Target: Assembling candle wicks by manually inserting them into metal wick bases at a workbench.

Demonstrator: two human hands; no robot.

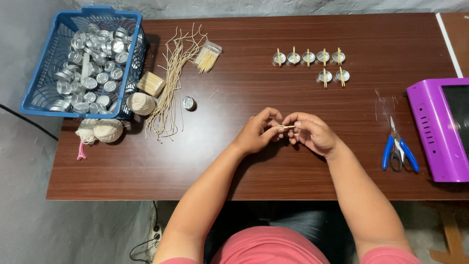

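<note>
Brown table (273,166): basket (34,93), cups (309,57), scissors (399,151).

Between the fingertips (278,128) of both hands, a thin pale stick (285,127) was mostly hidden and too small to identify. Right of them, the purple device (435,132) was cut off.

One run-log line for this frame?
left hand + right hand: pinching small stick | seven stick-topped tin cups far side | scissors right

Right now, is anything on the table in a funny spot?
Yes. One small metal cup sits alone beside the wick strands, apart from the basket and the neat rows of cups with sticks. A loose stick lies nearby.
</note>
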